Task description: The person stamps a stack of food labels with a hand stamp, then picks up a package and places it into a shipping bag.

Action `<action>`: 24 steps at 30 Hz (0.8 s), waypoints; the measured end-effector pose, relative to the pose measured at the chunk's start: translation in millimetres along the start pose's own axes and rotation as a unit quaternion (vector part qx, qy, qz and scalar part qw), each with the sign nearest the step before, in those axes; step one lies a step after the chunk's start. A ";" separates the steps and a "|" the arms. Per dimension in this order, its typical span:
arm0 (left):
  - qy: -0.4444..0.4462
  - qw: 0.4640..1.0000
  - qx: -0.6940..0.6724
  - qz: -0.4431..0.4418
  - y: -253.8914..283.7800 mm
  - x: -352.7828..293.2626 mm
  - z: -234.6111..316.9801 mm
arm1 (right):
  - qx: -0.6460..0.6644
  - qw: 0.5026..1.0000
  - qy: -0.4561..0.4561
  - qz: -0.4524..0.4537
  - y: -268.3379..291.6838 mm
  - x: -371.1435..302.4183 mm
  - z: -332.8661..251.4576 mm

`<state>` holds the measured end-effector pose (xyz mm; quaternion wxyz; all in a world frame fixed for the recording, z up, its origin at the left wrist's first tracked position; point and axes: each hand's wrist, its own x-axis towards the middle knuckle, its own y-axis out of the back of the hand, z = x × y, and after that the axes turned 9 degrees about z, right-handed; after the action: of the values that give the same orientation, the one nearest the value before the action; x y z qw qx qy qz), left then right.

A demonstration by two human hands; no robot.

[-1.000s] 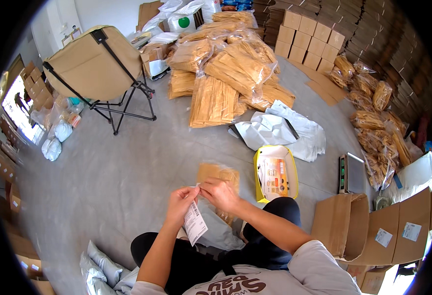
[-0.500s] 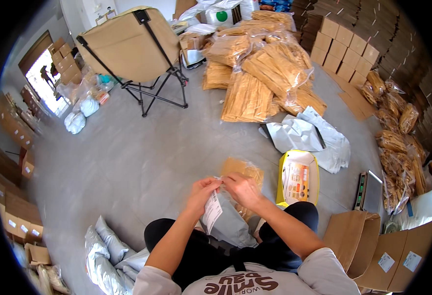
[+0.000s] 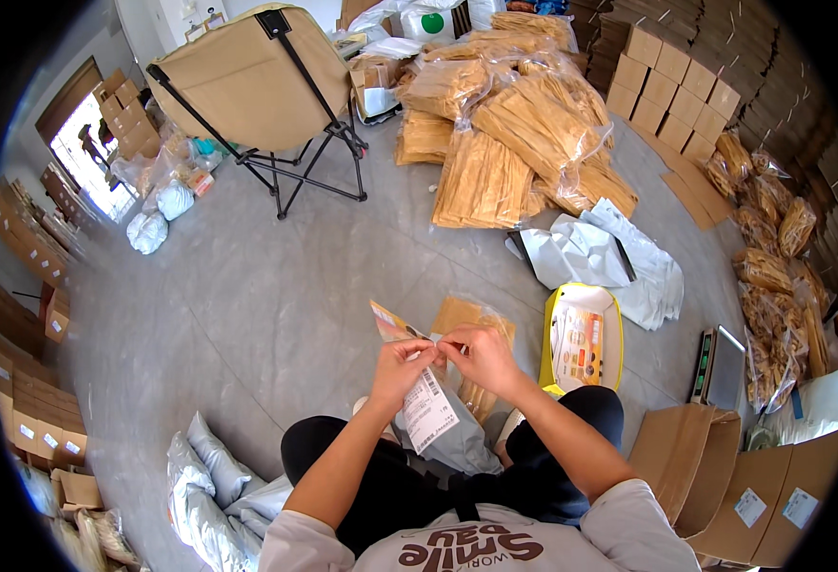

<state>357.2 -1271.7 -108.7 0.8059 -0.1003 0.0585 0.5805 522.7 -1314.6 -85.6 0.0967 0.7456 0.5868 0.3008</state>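
Observation:
A grey plastic mailer bag (image 3: 466, 440) stands upright between my knees, a white printed label (image 3: 428, 410) on its face. My left hand (image 3: 403, 370) and my right hand (image 3: 484, 357) are both closed in pinches at its top edge, fingertips almost touching. What exactly lies between the fingertips is too small to tell. An orange and white printed leaflet (image 3: 392, 322) sticks up beyond my left hand; whether those fingers also hold it is hidden. Just past my right hand, a clear bag of tan dried strips (image 3: 466, 313) lies on the floor, partly covered.
A yellow-edged tray (image 3: 546, 355) holding printed leaflets stands to the right, near flat grey mailers (image 3: 643, 286). Filled mailers (image 3: 200, 496) lie at my left. Bagged tan strips (image 3: 495, 172) are piled ahead beside a folding chair (image 3: 247, 86). An open carton (image 3: 681, 458) sits at my right.
The orange leaflet now shows above my left hand. The label has turned flatter toward view and more of it shows. Both hands stay together at the bag's top.

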 end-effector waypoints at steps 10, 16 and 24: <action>-0.046 0.984 0.168 0.024 -1.9 -2.6 -2.9 | -0.111 0.989 0.080 -0.048 -7.0 -6.5 8.4; -0.006 0.997 0.077 0.001 -7.6 -5.2 5.3 | -0.106 0.990 0.093 -0.008 -10.1 -6.5 12.5; 0.013 0.999 0.049 0.004 -4.5 -2.1 -0.9 | -0.135 0.986 0.099 -0.002 -11.8 -8.9 12.6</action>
<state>360.8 -1275.2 -108.7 0.8069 -0.0687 0.0978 0.5785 519.0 -1316.9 -104.6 0.1388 0.6910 0.5491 0.4492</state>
